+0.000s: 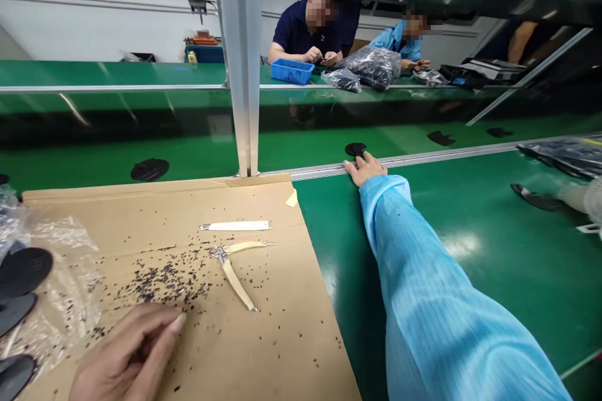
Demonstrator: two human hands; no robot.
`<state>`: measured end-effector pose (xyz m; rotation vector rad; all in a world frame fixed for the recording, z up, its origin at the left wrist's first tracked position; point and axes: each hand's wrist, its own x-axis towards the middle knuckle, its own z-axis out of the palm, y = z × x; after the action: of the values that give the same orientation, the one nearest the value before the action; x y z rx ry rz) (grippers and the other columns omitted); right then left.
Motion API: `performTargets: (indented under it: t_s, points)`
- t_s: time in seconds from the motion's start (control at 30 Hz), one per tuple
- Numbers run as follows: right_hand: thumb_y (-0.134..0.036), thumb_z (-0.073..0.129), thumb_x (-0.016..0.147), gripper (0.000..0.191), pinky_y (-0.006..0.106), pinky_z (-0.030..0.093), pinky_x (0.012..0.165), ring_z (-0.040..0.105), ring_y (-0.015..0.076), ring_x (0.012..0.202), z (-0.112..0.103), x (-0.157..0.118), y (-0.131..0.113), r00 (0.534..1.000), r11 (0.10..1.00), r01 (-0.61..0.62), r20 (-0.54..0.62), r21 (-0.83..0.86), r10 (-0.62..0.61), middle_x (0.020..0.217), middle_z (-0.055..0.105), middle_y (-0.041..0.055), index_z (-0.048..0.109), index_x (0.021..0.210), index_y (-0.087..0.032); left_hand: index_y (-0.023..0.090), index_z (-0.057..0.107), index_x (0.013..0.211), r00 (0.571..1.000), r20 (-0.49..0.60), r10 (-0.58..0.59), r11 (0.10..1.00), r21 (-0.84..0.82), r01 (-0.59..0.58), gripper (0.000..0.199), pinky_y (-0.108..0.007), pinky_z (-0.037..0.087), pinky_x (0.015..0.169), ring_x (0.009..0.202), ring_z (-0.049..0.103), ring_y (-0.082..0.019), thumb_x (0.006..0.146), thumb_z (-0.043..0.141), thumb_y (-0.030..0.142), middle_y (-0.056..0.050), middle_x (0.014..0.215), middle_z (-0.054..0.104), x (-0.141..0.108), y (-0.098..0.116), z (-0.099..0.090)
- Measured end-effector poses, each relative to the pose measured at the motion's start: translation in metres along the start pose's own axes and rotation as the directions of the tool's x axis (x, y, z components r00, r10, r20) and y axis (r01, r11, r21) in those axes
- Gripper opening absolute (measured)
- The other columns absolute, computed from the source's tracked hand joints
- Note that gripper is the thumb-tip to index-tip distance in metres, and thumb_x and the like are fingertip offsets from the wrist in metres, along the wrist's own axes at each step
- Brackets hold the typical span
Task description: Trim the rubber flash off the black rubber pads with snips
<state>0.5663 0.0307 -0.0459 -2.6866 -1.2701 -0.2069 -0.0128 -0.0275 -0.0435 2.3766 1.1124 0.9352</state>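
My right hand (368, 169) stretches across the metal rail, fingers spread, its fingertips at a round black flat piece (354, 148) on the green belt. Whether they press on that piece I cannot tell. Low over the cardboard sheet (301, 326), my left hand (134, 351) is curled with thumb and index finger together; nothing shows in it. Just beyond lie many tiny black scraps (164, 282). Side cutters (235, 269) with pale yellow handles rest spread open on the cardboard, below a white-handled flat blade tool (237, 225).
Black round pieces (26, 269) lie on clear plastic film (70, 257) at left. More black pieces (149, 169) sit along the belt (301, 131). A metal post (244, 75) rises behind the cardboard. Across the line, two people work near a blue bin (291, 71) and plastic bags (376, 66).
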Motion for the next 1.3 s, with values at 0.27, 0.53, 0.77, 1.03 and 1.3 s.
performTargets:
  t_s: [0.27,0.53,0.77,1.03,1.3]
  points:
    - [-0.051,0.032,0.094,0.058,0.044,0.039,0.097,0.044,0.0322,0.123,-0.003,-0.022,-0.005,0.991,0.999,-0.042,-0.123,0.034,0.046,0.145,0.037,0.0170,0.049,0.131,-0.010,0.024,0.068,0.085,0.998,-0.062,-0.007,0.994,-0.114,0.000,0.011,-0.025,0.053,0.058,0.072,0.064,-0.018,0.082,0.061,0.033,-0.005,0.083,0.068,0.011,0.022,-0.004]
    - [-0.045,0.046,0.085,0.055,0.038,0.048,0.093,0.060,0.0254,0.102,-0.018,-0.110,-0.030,0.961,0.945,0.131,-0.273,0.301,-0.047,0.140,0.042,0.0168,0.051,0.127,-0.009,0.017,0.068,0.089,0.982,-0.028,-0.185,0.919,-0.358,0.163,0.019,-0.024,0.048,0.058,0.065,0.057,-0.013,0.085,0.059,0.034,-0.005,0.084,0.065,0.006,0.020,-0.001]
    - [-0.041,0.046,0.090,0.047,0.038,0.055,0.083,0.064,0.0201,0.088,-0.072,-0.228,-0.128,0.825,0.721,0.553,-0.399,0.419,-0.400,0.139,0.044,0.0144,0.047,0.131,-0.017,0.017,0.055,0.107,0.878,0.217,-0.426,0.487,-0.764,0.424,0.044,-0.024,0.049,0.054,0.065,0.060,-0.013,0.076,0.068,0.046,-0.006,0.090,0.064,0.015,0.025,-0.008]
    - [-0.030,0.049,0.091,0.024,0.037,0.049,0.096,0.058,0.0210,0.110,-0.082,-0.313,-0.243,0.601,0.377,0.788,-0.476,0.487,-0.641,0.121,0.060,0.0093,0.065,0.107,-0.022,0.015,0.047,0.108,0.802,0.359,-0.478,-0.010,-0.915,0.404,0.051,-0.020,0.051,0.055,0.059,0.061,-0.011,0.067,0.076,0.020,0.001,0.070,0.061,0.029,0.018,-0.023]
    - [-0.039,0.061,0.082,0.045,0.048,0.041,0.098,0.050,0.0308,0.112,-0.051,-0.284,-0.242,0.808,0.725,0.584,-0.177,0.365,-0.562,0.121,0.056,0.0147,0.057,0.120,-0.015,0.013,0.056,0.099,0.765,0.320,-0.560,-0.029,-0.930,0.368,0.034,-0.019,0.049,0.050,0.057,0.058,-0.009,0.067,0.068,0.011,-0.003,0.079,0.064,0.035,0.009,-0.022]
